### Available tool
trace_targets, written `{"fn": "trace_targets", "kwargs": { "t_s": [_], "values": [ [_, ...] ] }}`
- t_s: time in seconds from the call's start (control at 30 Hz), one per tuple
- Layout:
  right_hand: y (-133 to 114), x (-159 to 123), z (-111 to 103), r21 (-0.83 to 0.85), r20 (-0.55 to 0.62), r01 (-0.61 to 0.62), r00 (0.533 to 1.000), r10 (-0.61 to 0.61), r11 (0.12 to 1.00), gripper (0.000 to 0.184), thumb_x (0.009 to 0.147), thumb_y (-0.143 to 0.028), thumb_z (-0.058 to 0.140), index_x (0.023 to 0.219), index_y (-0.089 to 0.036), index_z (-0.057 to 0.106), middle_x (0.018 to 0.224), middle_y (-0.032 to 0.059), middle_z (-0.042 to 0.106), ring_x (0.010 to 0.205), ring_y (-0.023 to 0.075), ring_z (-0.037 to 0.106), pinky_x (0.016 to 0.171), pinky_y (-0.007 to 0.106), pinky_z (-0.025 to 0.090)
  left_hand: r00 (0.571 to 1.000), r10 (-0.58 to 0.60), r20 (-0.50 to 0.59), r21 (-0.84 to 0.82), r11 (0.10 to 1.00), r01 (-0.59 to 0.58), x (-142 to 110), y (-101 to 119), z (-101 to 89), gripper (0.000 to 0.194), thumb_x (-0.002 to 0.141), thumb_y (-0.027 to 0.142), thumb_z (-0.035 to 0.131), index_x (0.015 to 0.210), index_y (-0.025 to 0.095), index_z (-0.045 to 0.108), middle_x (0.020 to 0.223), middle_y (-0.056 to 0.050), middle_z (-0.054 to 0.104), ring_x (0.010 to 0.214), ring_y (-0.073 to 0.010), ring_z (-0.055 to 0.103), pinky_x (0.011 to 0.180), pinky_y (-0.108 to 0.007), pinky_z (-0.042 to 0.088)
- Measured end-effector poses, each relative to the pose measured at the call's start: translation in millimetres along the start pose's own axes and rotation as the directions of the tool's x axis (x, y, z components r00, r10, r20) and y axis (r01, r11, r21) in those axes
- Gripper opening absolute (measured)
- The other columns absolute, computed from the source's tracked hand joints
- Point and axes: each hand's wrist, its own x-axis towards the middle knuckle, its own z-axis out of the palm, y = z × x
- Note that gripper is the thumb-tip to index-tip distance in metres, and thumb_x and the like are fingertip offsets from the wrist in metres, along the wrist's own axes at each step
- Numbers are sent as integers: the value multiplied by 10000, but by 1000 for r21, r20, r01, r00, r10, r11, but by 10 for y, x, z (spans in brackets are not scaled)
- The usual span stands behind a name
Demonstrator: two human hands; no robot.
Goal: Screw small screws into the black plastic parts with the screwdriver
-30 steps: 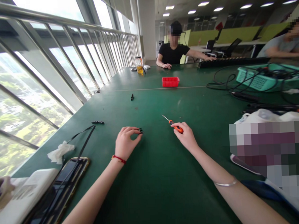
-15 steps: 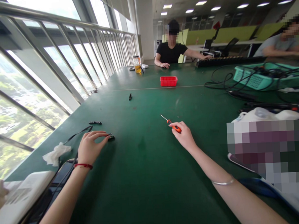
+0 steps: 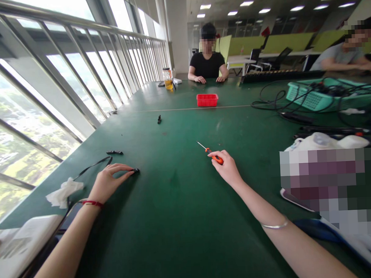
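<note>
My left hand (image 3: 110, 179) rests low over the green table (image 3: 177, 221), thumb and fingers pinched on a small black part (image 3: 136, 170). Much of that part is covered by my fingertips, so its kind does not show. In my right hand (image 3: 226, 166) is a screwdriver (image 3: 216, 158) with an orange and black handle. Its thin shaft points away and to the left, above the table. Beyond my left hand lies a narrow black piece (image 3: 114, 152), and farther off sits another small black piece (image 3: 159, 119).
A red bin (image 3: 207, 100) stands toward the far side. At right are a teal basket (image 3: 309, 97) of cables and a white bag-like item (image 3: 321, 141). Crumpled tissue (image 3: 65, 192) lies left, and a jar (image 3: 167, 79) farther back. Two people sit beyond.
My left fingertips have come down onto the black part; before, they held something small just above it. The person opposite has drawn one arm back in. My right hand stays nearly still.
</note>
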Motion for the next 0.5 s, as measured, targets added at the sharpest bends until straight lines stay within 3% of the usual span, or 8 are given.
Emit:
{"fn": "trace_targets", "kwargs": {
  "t_s": [0.5],
  "values": [
    [13,-1,5,-2,2,7,1000,-7,1000,225,734,-208,489,882,-218,659,837,28,497,698,152,508,701,299,405,999,-21,32,7,1000,21,16,-94,24,506,673,681,530,828,223,680,922,-31,688,919,-209,584,911,-337,437]
  ]
}}
